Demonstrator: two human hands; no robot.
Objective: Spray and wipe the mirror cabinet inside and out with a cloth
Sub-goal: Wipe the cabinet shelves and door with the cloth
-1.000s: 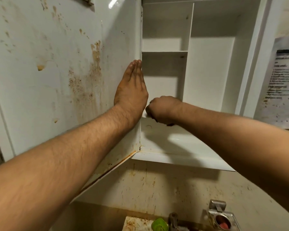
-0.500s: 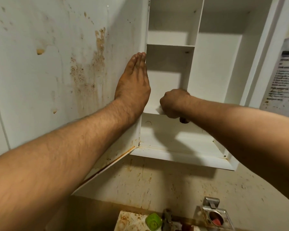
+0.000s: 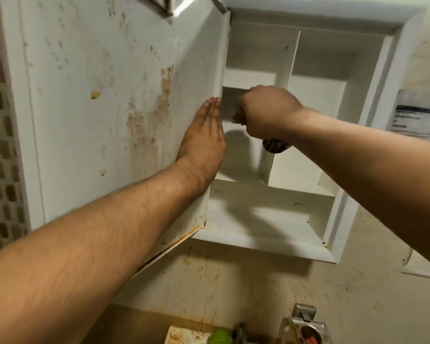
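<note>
Left hand (image 3: 204,135) pressed flat on the door (image 3: 97,108), right hand (image 3: 268,112) gripped the cloth (image 3: 274,146); a slip could swing the door shut

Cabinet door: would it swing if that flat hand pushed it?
Probably; the cabinet door stands open at an angle, and the left hand presses flat against it, seemingly steadying it. It looks a rigid panel, unlikely to flex.

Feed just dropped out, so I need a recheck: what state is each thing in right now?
White stained cabinet door: swung open.
White shelved cabinet: open.
Dark bunched cloth: gripped, mostly hidden.
Left hand: flat against the door.
Right hand: fist round the cloth, inside the cabinet.
</note>
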